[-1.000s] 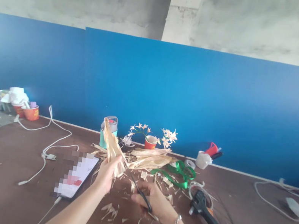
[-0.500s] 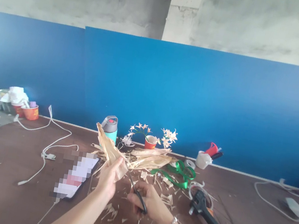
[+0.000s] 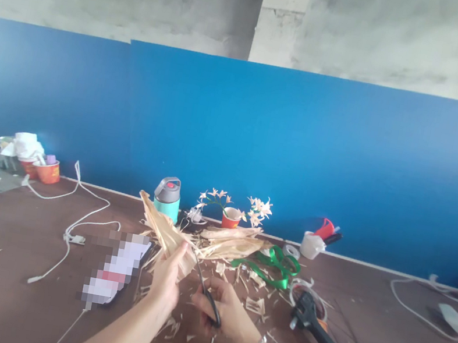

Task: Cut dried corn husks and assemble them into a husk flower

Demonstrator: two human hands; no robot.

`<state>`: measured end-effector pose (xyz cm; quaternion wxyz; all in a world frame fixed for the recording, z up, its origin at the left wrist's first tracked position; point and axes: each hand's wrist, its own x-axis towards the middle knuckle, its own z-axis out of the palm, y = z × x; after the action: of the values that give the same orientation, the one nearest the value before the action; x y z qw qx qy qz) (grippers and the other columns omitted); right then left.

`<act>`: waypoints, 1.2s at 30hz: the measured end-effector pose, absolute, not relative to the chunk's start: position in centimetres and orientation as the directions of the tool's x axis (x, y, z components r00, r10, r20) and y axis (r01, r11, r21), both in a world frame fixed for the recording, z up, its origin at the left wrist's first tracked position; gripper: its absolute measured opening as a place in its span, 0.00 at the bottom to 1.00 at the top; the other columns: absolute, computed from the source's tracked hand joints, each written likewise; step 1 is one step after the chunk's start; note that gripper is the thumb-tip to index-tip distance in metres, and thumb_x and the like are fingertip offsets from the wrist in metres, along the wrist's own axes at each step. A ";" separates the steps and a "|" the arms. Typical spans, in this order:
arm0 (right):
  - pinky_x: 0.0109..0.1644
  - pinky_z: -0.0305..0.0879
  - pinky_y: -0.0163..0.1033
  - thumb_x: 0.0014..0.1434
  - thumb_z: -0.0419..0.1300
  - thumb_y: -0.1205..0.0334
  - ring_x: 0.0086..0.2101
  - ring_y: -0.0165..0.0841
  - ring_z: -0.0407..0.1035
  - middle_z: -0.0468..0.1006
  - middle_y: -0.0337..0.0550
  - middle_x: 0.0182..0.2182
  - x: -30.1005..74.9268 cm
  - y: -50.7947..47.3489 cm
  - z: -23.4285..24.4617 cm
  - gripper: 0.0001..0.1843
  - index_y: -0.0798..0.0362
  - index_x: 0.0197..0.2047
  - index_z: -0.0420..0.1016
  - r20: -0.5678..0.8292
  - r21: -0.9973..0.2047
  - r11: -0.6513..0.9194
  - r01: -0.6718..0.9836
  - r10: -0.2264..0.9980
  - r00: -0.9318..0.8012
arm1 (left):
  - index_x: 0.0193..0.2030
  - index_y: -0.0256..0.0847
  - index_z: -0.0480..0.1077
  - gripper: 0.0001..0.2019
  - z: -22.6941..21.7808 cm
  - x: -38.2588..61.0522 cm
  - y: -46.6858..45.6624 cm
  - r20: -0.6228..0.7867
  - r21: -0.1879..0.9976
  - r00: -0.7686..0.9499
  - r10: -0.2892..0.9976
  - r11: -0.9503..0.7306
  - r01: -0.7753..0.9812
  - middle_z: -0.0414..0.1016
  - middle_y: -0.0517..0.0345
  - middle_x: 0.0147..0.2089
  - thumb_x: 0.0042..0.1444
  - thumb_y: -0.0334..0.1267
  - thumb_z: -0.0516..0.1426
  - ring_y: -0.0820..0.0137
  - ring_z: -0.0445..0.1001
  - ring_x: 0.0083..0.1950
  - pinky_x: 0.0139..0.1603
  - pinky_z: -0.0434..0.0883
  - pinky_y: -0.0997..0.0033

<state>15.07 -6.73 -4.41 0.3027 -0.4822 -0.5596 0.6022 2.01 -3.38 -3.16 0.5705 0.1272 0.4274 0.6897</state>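
Observation:
My left hand (image 3: 168, 276) pinches a dried corn husk (image 3: 161, 227), pale and long, its tip pointing up and to the left. Fingers of my right hand (image 3: 220, 306) are wrapped round the black handles of a pair of scissors (image 3: 209, 301). The scissor blades reach up to the lower right edge of the husk, close to my left thumb; whether they touch it I cannot tell. Behind my hands lies a heap of more husks (image 3: 237, 247). Small cut scraps (image 3: 256, 306) are scattered over the brown table (image 3: 26, 316) around both hands.
A phone (image 3: 118, 270) with a cable lies left of my hands. Behind stand a turquoise flask (image 3: 166, 208) and a red paper cup (image 3: 230, 219) beside husk-coloured flowers (image 3: 258, 209). To the right are green ribbon (image 3: 278, 269), a black glue gun (image 3: 320, 332) and a white cup (image 3: 312, 246).
The husk's tip has dropped slightly and shifted left. My right hand with the scissors has moved a little left, toward my left hand.

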 end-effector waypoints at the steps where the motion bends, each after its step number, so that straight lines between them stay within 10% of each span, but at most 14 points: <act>1: 0.14 0.53 0.26 0.43 0.64 0.45 0.11 0.23 0.60 0.69 0.32 0.13 15.1 -6.7 -4.5 0.23 0.55 0.33 0.65 -0.241 -0.966 -0.191 0.172 0.905 -0.352 | 0.35 0.40 0.70 0.14 -3.2 2.0 -3.4 -0.312 0.733 -0.314 0.897 0.018 -0.680 0.77 0.61 0.26 0.40 0.34 0.65 0.71 0.76 0.26 0.26 0.70 0.74; 36: 0.12 0.52 0.27 0.43 0.65 0.46 0.11 0.22 0.55 0.63 0.29 0.11 15.3 -6.3 -4.9 0.22 0.54 0.31 0.66 -0.196 -0.962 -0.131 0.239 0.941 -0.275 | 0.38 0.40 0.70 0.16 -3.4 1.6 -3.1 -0.324 0.757 -0.219 0.920 0.113 -0.644 0.77 0.59 0.27 0.41 0.39 0.65 0.69 0.76 0.27 0.27 0.70 0.72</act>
<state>15.29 -6.32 -4.93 0.3184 -0.5110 -0.5772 0.5517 1.61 -3.14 -3.37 0.6044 0.1580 0.4372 0.6470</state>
